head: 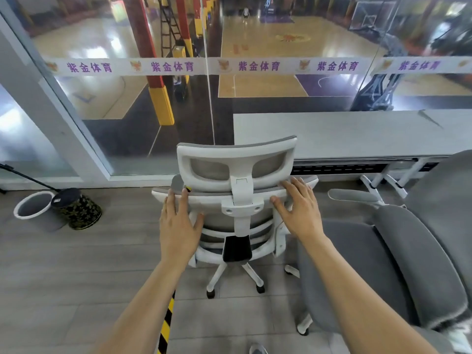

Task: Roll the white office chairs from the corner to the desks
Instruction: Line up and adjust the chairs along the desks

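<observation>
A white office chair (236, 159) with grey mesh and a headrest stands straight in front of me, its back toward me, at the left end of a long white desk (344, 134). My left hand (178, 226) lies flat against the left side of the backrest's top bar, fingers spread. Over the right side of the same bar, the fingers of my right hand (300, 210) are extended and apart. Neither hand is curled around the frame. The chair's white star base and castors (259, 287) show below.
A second chair, grey-cushioned (383, 264), stands close on the right, beside my right arm. A glass wall (127, 98) runs behind the desk. At the left, a white-rimmed bin (34, 206) and a camouflage-patterned tin (79, 210) sit on the floor. Yellow-black tape (166, 325) marks the floor.
</observation>
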`<state>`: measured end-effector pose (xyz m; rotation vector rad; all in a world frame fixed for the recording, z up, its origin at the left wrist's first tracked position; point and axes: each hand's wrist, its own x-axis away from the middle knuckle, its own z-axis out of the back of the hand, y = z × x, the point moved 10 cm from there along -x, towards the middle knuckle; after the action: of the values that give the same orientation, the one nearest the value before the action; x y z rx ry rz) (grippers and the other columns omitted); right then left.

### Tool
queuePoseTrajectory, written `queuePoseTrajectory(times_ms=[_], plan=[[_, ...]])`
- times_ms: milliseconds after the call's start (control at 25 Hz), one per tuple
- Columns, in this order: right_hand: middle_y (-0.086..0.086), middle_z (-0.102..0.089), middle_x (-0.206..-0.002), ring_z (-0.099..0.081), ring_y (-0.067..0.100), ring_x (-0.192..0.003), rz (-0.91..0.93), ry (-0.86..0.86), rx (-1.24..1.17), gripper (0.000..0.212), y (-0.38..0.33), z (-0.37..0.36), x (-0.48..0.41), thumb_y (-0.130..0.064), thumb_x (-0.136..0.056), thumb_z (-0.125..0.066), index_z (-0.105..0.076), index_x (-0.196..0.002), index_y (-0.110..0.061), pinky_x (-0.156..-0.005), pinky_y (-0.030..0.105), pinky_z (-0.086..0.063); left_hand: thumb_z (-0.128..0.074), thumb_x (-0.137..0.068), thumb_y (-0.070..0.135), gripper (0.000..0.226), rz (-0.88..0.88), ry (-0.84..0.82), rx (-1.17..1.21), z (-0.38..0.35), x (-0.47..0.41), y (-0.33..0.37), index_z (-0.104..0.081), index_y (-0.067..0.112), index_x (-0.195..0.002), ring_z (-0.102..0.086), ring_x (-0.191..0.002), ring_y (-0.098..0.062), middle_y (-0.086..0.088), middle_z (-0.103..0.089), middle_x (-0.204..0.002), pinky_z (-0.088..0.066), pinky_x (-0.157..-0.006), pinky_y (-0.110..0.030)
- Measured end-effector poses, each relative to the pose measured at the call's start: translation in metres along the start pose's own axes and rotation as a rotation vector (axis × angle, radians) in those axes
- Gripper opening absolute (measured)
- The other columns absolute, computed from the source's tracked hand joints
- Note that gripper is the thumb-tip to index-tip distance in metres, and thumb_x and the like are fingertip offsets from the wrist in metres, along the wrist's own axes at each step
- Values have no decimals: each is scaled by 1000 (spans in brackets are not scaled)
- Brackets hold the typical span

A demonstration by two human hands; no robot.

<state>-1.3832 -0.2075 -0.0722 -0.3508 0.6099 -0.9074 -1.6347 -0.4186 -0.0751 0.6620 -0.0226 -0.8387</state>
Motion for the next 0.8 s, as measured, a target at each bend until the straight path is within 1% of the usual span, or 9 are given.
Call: queuePoseTrajectory(times_ms=[40,120,200,280,360,480,560,640,800], plan=[[0,-43,-157,-28,19,-151,-10,5,4,56,-3,4,5,-55,-98,-54,-52,-145,-24,-124,43,-24,-58,-96,35,69,-18,-13,5,-2,7,4,-25,24,-156,-15,-151,-29,-9,-14,-165,-25,-121,-47],[-1,-46,-155,-33,18,-147,-39,13,-2,50,-8,14,22,-46,-100,-55,-53,-144,-23,-123,41,-25,-58,-95,30,64,-77,-29,9,-7,23,18,-32,20,-152,-18,-150,-29,-8,-20,-164,-24,-121,-46],[-1,-50,-151,-36,17,-142,-86,41,-18,44,-8,29,46,-38,-100,-58,-57,-140,-21,-122,38,-27,-60,-92,25,56,-157,-56,35,-16,43,41,-41,17,-144,-27,-145,-30,-8,-33,-156,-30,-118,-48],[-1,-52,-148,-39,18,-140,-134,78,-7,41,3,48,72,-33,-98,-60,-59,-138,-21,-119,36,-29,-61,-90,24,52,-208,-123,78,-30,64,69,-46,20,-140,-35,-136,-29,-5,-40,-148,-35,-113,-46],[0,-53,-148,-42,20,-139,-174,122,31,41,24,69,96,-34,-98,-60,-59,-137,-22,-117,35,-29,-60,-91,26,50,-266,-191,104,-45,83,101,-46,24,-139,-37,-132,-27,-2,-40,-144,-37,-110,-44],[1,-54,-147,-46,22,-137,-235,207,68,41,65,114,128,-33,-98,-62,-59,-137,-22,-115,35,-29,-56,-94,30,45,-370,-274,126,-68,109,157,-46,28,-139,-35,-133,-22,3,-37,-146,-33,-112,-40],[0,-55,-147,-47,23,-136,-262,259,85,41,92,147,146,-34,-97,-60,-60,-137,-23,-114,36,-30,-57,-94,29,44,-435,-289,139,-77,126,196,-49,28,-137,-37,-131,-21,4,-39,-143,-32,-112,-37],[-2,-55,-146,-48,22,-135,-279,312,95,42,123,185,166,-37,-96,-58,-60,-136,-24,-113,37,-32,-58,-93,29,44,-499,-286,155,-90,147,240,-51,27,-136,-41,-127,-19,4,-43,-139,-34,-110,-36],[-2,-58,-143,-51,23,-130,-311,372,114,42,193,262,208,-37,-94,-57,-61,-134,-24,-111,41,-37,-57,-93,31,43,-560,-294,173,-132,200,328,-50,27,-135,-45,-125,-21,3,-46,-134,-38,-108,-42]])
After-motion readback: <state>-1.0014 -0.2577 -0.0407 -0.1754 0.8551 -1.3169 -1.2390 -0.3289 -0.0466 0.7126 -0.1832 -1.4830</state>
